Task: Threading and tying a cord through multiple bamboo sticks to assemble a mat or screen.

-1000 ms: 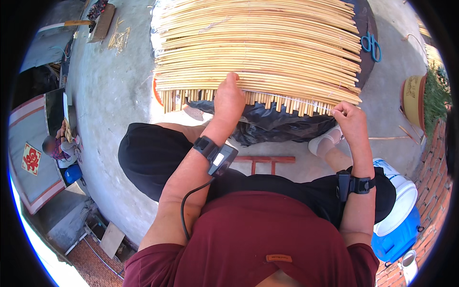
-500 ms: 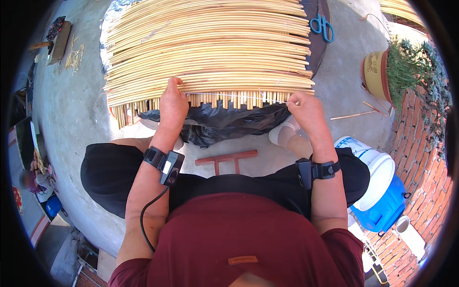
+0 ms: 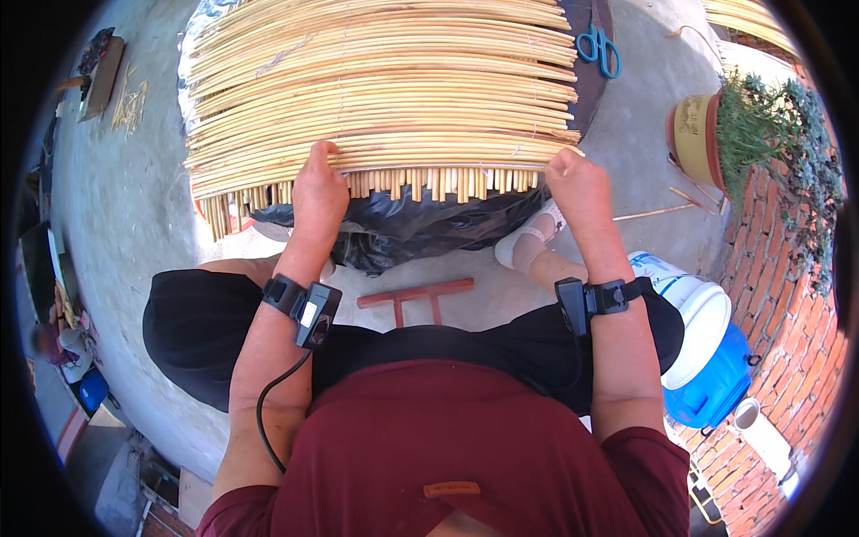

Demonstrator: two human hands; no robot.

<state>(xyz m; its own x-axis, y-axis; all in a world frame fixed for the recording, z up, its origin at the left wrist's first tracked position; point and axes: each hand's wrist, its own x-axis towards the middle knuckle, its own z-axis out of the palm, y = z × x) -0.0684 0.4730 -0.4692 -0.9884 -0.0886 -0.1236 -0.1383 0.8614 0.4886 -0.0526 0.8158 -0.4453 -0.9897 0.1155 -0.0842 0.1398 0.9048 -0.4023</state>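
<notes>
A mat of pale straw-coloured stalks [image 3: 376, 98] lies in front of me, with short cut stalk ends [image 3: 447, 183] sticking out under its near edge. My left hand [image 3: 319, 192] is closed at that edge, left of the middle, its fingertips curled over the front stalks. At the mat's near right corner, my right hand [image 3: 577, 183] is closed in a pinch. A thin white string [image 3: 488, 167] runs almost straight between my hands, along the front stalks. My fingers hide its two ends. Blue-handled scissors [image 3: 598, 49] lie right of the mat, out of reach of both hands' fingers.
Black plastic sheeting [image 3: 394, 233] hangs below the mat. A reddish wooden stool frame [image 3: 416, 293] stands between my legs. To the right are a potted plant [image 3: 693, 139], a white bucket [image 3: 698, 327], a blue container [image 3: 716, 380] and brick paving [image 3: 769, 304].
My right hand has moved slightly right and up to the mat's corner. The string, which slanted down over the cut ends, now lies along the near edge. My left hand stays at the edge.
</notes>
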